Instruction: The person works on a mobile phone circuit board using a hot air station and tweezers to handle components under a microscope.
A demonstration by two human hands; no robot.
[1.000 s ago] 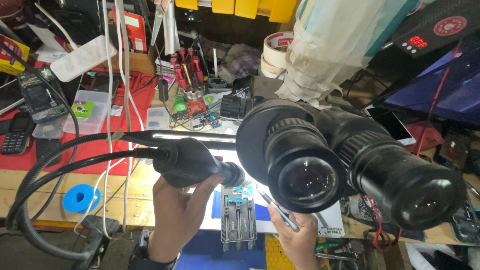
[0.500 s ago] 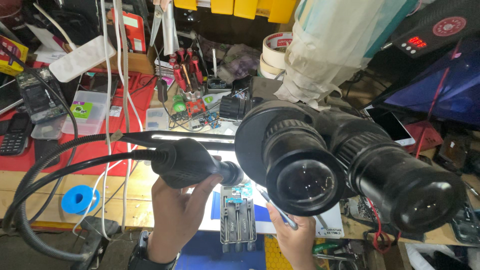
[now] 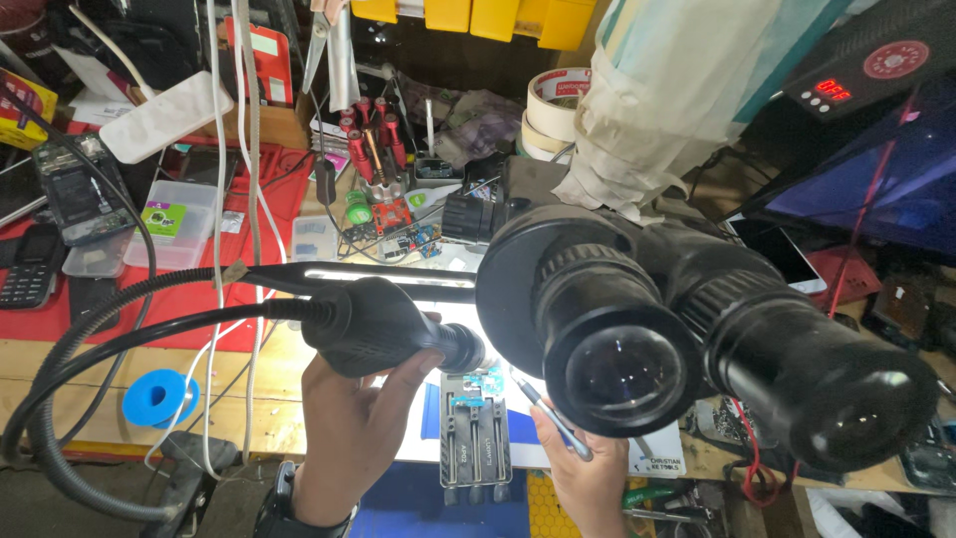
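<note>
Down near the bench edge, the left hand (image 3: 354,438) grips the black hot-air nozzle (image 3: 383,327) on its hose, pointed right toward the metal board holder (image 3: 475,438). Just right of the holder, the right hand (image 3: 588,478) pinches thin tweezers (image 3: 548,413). Big black microscope eyepieces (image 3: 697,349) fill the right side.

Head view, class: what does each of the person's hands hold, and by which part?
Left hand grips the black hot-air handpiece around its thick body. Right hand pinches slim tweezers near their rear end.
</note>
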